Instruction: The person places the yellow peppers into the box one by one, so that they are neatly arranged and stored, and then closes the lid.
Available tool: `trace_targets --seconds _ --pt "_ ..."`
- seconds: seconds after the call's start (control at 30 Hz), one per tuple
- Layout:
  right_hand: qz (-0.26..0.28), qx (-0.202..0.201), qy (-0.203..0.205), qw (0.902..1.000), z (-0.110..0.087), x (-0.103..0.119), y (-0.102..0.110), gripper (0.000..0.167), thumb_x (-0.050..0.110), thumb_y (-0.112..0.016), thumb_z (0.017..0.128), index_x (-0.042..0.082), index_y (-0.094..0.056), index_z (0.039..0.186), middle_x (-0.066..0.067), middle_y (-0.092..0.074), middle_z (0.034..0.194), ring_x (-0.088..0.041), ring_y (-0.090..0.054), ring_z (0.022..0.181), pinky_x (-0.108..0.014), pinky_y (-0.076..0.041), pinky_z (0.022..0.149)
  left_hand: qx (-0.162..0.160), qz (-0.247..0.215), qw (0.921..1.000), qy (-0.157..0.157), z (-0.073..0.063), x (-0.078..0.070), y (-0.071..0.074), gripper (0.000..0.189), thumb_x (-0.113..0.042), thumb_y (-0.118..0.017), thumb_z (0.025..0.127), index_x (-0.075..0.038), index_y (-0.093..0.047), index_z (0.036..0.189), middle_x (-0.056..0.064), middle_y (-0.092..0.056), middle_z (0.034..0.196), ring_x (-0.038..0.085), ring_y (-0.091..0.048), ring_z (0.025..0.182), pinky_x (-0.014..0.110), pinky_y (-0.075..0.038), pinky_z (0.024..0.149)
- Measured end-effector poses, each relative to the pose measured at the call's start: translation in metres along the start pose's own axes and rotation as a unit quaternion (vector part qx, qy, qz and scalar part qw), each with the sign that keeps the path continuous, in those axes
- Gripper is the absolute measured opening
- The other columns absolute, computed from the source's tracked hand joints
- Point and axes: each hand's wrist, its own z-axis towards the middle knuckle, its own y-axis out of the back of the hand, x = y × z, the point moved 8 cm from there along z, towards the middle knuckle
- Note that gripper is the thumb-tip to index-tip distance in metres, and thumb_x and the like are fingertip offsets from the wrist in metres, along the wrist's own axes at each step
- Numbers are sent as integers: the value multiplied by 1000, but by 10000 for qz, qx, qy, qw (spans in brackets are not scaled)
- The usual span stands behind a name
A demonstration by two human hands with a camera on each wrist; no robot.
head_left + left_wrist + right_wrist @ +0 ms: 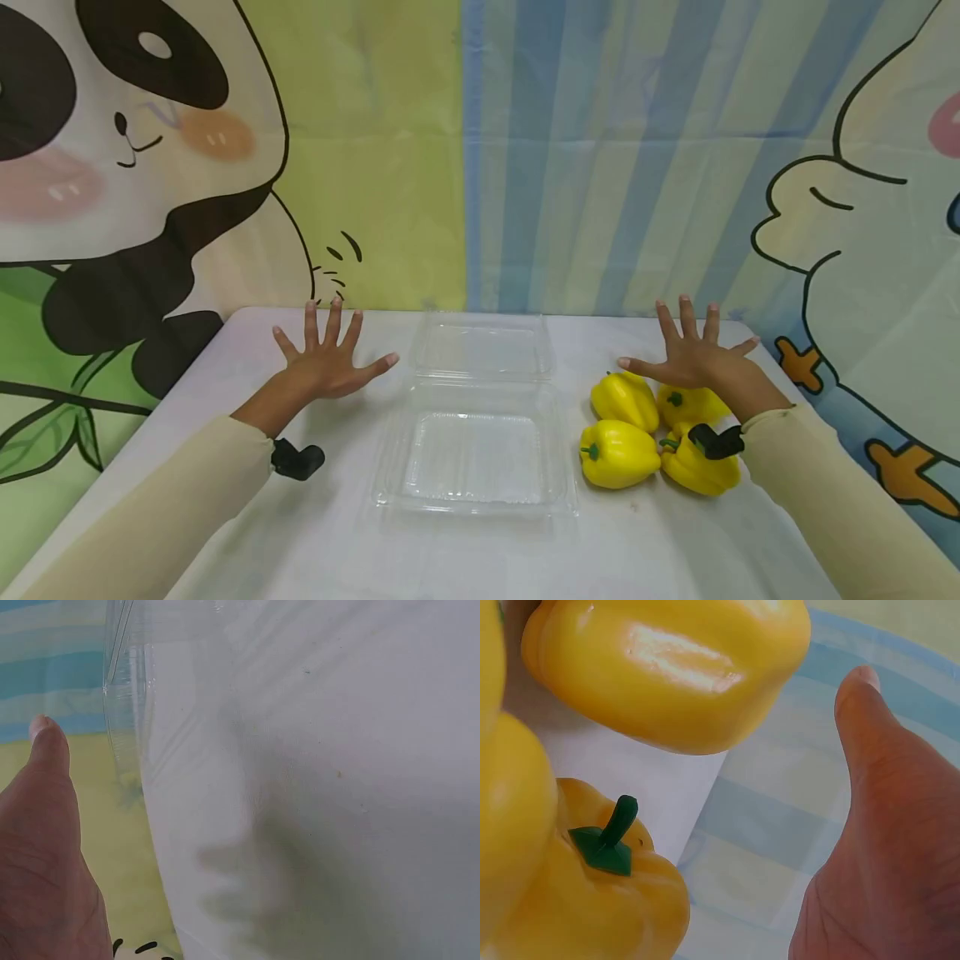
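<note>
My left hand [326, 367] is held with its fingers spread, left of a clear plastic clamshell box [472, 454]. The box lies unfolded, its lid [483, 346] toward the back. On the right, my right hand [690, 354] also has its fingers spread and holds nothing; it is above and behind a cluster of yellow bell peppers [618, 454]. In the right wrist view, a glossy pepper [675, 667] and one with a green stem [615, 900] sit beside my thumb. The left wrist view has my thumb [45, 795] near the box's edge [131, 705].
A white table [315, 533] carries everything. Behind it hangs a curtain [375, 150] printed with a panda and stripes. Each wrist wears a small black device, one on the left [297, 460] and one on the right [716, 442].
</note>
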Motion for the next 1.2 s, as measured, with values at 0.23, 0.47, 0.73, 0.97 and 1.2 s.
trace_targets --seconds 0.23,0.47,0.73,0.97,1.2 --pt "-17 63 -59 10000 0 -2 0 127 90 -38 72 11 22 151 -23 41 146 -53 41 122 -84 16 75 14 -3 10000 23 0 1 1 112 -88 -21 80 -9 2 156 18 29 155 42 41 130 74 29 84" --pt "-6 64 -36 10000 -2 2 3 126 90 -38 73 10 22 151 -23 41 145 -54 40 122 -83 18 76 -68 -29 10000 -28 0 4 1 112 -87 -21 80 -9 3 156 18 31 154 41 40 131 74 28 85" --pt "328 127 326 9989 -12 14 0 121 83 -41 80 8 22 151 -28 33 149 -62 27 127 -86 10 78 -290 -533 9968 -512 -14 -10 7 104 -79 -27 88 -8 9 155 15 36 152 35 37 135 74 23 92" --pt "781 -85 818 9936 -22 26 0 117 73 -50 85 5 19 151 -34 25 150 -65 17 129 -86 3 85 -486 -718 9908 -1043 -36 -31 12 99 -72 -33 92 -7 5 156 16 29 156 38 22 142 74 4 103" --pt "1603 -351 1004 9813 -28 34 -1 107 51 -63 89 -3 5 152 -38 12 152 -61 4 134 -77 -12 97 -609 -1290 9785 -1491 -54 -46 9 96 -63 -42 95 -4 3 155 18 20 158 39 15 144 72 -4 106"
